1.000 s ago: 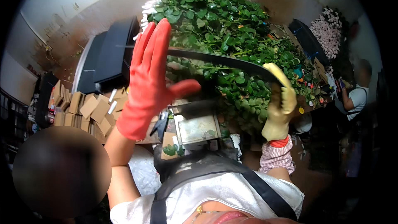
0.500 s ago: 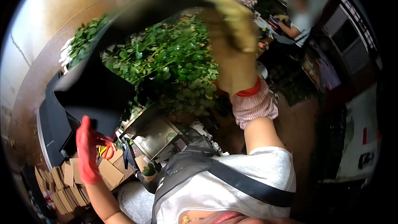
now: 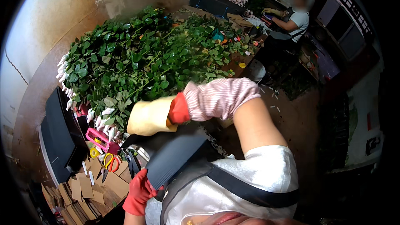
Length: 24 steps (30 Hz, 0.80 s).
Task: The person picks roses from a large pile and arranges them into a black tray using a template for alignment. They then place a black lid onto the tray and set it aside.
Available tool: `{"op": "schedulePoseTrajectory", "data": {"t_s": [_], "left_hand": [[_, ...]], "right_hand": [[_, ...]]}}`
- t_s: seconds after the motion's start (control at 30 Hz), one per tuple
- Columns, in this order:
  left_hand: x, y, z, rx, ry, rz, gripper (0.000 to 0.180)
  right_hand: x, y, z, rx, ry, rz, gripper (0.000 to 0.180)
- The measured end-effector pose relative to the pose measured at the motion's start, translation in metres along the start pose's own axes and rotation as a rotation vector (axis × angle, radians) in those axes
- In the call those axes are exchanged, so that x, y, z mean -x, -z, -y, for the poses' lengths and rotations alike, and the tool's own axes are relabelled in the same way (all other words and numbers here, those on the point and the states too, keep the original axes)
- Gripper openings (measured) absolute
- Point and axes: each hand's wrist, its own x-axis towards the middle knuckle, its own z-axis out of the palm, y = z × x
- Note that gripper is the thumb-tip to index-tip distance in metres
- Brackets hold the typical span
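From the head camera, looking down past my chest: my left hand (image 3: 139,192), in a red glove, is clenched around the lower edge of a dark flat sheet (image 3: 177,158) that tilts up across my front, just above my grey apron strap (image 3: 246,189). My right hand (image 3: 151,116), in a pale yellow glove with a striped pink sleeve cover (image 3: 218,98) over the wrist, rests at the sheet's upper end; its fingers are hidden from me, so I cannot tell whether they grip or lie loose.

Beyond my hands a big heap of leafy green stems (image 3: 146,58) with white wrapped buds covers the worktable. Beside it lie a pink tool (image 3: 100,138), orange-handled scissors (image 3: 110,161) and cardboard pieces (image 3: 83,187). Far off, another person (image 3: 291,18) sits at the table's end.
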Motion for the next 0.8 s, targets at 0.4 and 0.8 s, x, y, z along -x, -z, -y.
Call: {"op": "schedulePoseTrajectory", "data": {"t_s": [0.4, 0.8], "left_hand": [[-0.132, 0.019, -0.037, -1.877, -0.687, -0.339, 0.059], [-0.162, 0.066, 0.003, -1.811, -0.565, -0.385, 0.103]], "right_hand": [[-0.088, -0.082, -0.001, -0.163, -0.193, -0.157, 0.022], [-0.037, -0.094, -0.005, -0.465, 0.003, -0.457, 0.025]]}}
